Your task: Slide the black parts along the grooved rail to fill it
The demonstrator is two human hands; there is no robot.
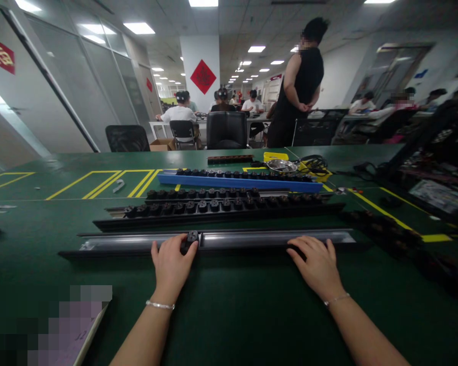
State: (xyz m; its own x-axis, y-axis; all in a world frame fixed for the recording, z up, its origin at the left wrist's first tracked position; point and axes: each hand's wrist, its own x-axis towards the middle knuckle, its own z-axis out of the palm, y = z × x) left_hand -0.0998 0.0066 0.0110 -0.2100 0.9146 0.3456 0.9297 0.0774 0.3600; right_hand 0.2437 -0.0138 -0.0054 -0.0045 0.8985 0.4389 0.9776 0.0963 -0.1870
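Note:
A long black channel rail with a shiny metal inner strip lies crosswise on the table before me. Between the thumb and fingers of my left hand is a small black socket module, seated at the rail left of its middle. My right hand grips the rail's right part, with the thumb at the near edge and curled fingers across the top. Just behind lies a second black rail bearing a row of several socket modules. Farther back, a blue rail carries another row.
The green table has yellow tape lines. At the back right sit a metal dish, a yellow tray and dark cables. Dark parts lie on the right. A partly blurred-out sheet lies front left. People are beyond the table.

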